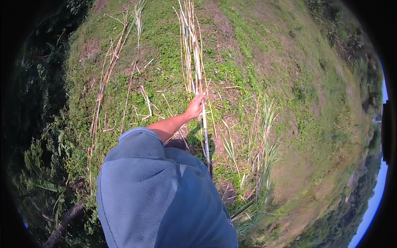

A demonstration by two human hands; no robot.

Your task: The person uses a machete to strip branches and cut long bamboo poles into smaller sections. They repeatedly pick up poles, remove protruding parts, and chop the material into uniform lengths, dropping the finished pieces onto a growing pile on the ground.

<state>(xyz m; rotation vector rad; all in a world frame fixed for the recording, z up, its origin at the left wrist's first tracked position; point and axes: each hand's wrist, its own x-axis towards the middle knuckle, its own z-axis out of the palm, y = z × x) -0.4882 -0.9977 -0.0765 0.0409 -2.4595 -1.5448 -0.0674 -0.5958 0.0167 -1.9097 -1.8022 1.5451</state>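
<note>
My left hand (195,106) reaches out from a blue-grey sleeve (138,142) and is closed around a long pale stalk (205,136). The stalk runs from near my feet up toward a bundle of dry yellow stalks (192,49) lying on the grass ahead. The hand sits at the near end of that bundle. My right hand is out of sight, hidden behind my torso or outside the picture.
A second thin row of dry stalks (105,78) lies on the grass to the left. Green leafy tufts (264,144) lie to the right of my feet. Dark bushes (37,124) border the left, and the grassy ground slopes away on the right.
</note>
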